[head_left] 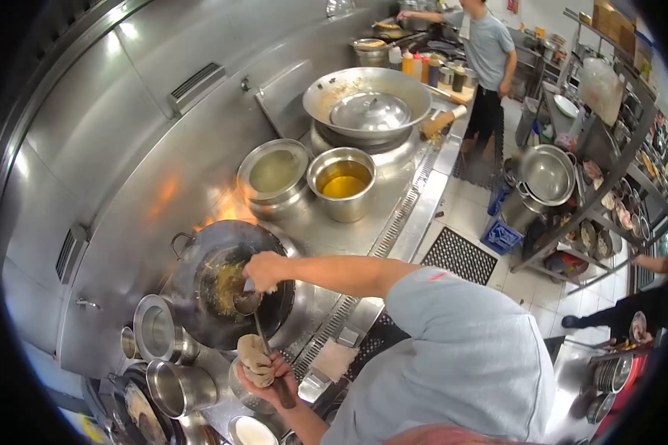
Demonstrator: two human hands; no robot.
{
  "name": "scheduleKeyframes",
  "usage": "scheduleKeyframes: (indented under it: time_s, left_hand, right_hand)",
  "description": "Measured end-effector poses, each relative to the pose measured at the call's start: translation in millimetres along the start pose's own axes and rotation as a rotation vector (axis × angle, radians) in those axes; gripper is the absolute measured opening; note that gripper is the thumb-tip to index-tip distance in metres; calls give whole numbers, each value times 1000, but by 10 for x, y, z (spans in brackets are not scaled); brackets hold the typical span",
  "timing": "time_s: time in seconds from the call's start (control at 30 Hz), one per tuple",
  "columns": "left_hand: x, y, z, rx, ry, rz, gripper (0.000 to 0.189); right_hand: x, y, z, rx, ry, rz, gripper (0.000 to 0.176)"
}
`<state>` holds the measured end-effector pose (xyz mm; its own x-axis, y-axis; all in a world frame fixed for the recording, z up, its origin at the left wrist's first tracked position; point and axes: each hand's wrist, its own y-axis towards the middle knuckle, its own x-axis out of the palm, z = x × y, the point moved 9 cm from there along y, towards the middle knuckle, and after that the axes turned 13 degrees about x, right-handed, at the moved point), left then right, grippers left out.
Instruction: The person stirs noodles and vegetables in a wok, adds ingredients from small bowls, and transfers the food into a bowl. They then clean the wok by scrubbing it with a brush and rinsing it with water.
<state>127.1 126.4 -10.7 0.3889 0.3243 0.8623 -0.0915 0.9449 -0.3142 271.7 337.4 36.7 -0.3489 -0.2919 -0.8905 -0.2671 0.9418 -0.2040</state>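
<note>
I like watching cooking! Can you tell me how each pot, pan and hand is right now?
wok: over flames, food inside
ladle: bowl down in the wok
left hand: shut on the ladle handle, cloth beside it
right hand: over the wok, grip unclear
far wok: no flame seen, lid lying inside
steel pot: uncovered, holds yellow liquid
second pot: uncovered, holds pale liquid

Wok [200,248] on the range [326,237], ladle [247,302] in it. Beyond the wok a pot [274,178], second pot [343,185] just right of it. Farther along, bigger wok [334,93] with lid [369,111] in it. Canisters [172,386] just below-left of the wok. Floor mat [460,256] right of the range.
</note>
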Motion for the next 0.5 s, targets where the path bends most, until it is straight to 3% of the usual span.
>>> scheduleKeyframes:
  time_s: [0.1,0.13,0.17,0.23,0.3,0.4,0.43,0.5]
  left_hand:
    - [112,-93,81,32,-166,-77,75]
    - [108,-100,79,19,-152,-62,72]
    - [108,-91,92,10,-137,-51,69]
    - [127,-61,141,32,-119,-134,70]
    - [72,-101,124,15,-224,31,70]
    - [222,-74,130,20,-100,-12,66]
    - [224,-44,152,27,-4,-32,64]
    - [276,-79,239,52,184,-128,57]
  right_hand:
    - [169,73,68,-122,-4,-30,51]
    - [-59,-12,35,16,-72,-127,58]
    - [-65,-67,-56,6,-76,-126,58]
    - [-126,-171,-115,9,144,-9,48]
    - [55,-92,-138,-94,85,-43,43]
    - [-176,-133,-186,47,38,156,35]
    - [-171,-292,-317,-37,77,160,30]
    - [108,-167,-237,-111,6,-84,31]
